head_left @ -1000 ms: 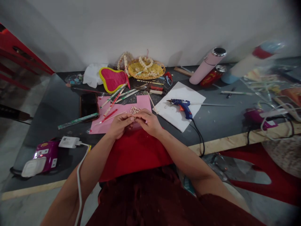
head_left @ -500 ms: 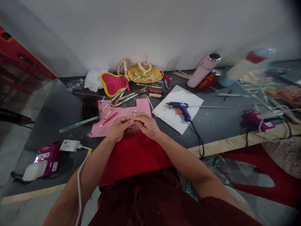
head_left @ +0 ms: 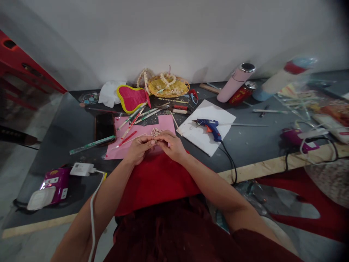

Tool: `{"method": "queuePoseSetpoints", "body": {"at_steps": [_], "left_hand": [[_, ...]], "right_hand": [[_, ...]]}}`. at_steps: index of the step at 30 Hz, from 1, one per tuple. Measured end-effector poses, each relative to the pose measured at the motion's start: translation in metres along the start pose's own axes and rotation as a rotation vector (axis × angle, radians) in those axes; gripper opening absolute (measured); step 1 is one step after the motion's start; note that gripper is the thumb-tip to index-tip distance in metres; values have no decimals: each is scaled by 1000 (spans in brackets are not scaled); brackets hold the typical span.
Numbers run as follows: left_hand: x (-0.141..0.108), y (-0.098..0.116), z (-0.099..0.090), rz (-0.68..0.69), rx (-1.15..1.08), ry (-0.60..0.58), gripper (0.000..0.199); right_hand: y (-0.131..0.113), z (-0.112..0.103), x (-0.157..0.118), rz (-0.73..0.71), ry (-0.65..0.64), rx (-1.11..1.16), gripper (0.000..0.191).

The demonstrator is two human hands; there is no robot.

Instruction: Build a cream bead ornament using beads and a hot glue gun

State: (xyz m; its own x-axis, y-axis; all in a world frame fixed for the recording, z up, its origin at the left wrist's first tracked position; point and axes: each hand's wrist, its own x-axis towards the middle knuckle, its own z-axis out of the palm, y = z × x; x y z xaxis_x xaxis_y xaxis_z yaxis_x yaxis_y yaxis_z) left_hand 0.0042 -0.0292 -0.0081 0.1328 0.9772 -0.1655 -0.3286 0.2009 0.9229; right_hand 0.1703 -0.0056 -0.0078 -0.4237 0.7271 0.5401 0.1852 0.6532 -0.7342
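Observation:
My left hand [head_left: 140, 148] and my right hand [head_left: 171, 145] meet over the front edge of the pink paper [head_left: 166, 123]. Thumbs and fingertips of both are pinched together on something too small to make out. Just beyond the fingertips, a small heap of short pale wooden pieces [head_left: 156, 131] lies on the paper. Left of the heap are a red stick [head_left: 128, 139] and several sticks in printed wrappers [head_left: 133, 118]. A red cloth [head_left: 163, 182] spreads below my hands, over my lap.
A blue hot glue gun [head_left: 208, 125] rests on a white board [head_left: 203, 109] to the right. Behind are a yellow basket [head_left: 152, 89], a pink and yellow shape [head_left: 133, 98], a pink flask [head_left: 236, 83] and a red can [head_left: 242, 92]. A phone [head_left: 105, 127] and purple power strip [head_left: 58, 185] are left.
Both hands stay in nearly the same place, with the fingertips shifted slightly against each other. The view has moved very slightly; the objects on the table stay put.

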Motion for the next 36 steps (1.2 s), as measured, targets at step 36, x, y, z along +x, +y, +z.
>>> {"method": "queuePoseSetpoints", "body": {"at_steps": [36], "left_hand": [[2, 2, 0, -36, -170, 3, 12]], "right_hand": [[-3, -6, 2, 43, -10, -67, 31]]}}
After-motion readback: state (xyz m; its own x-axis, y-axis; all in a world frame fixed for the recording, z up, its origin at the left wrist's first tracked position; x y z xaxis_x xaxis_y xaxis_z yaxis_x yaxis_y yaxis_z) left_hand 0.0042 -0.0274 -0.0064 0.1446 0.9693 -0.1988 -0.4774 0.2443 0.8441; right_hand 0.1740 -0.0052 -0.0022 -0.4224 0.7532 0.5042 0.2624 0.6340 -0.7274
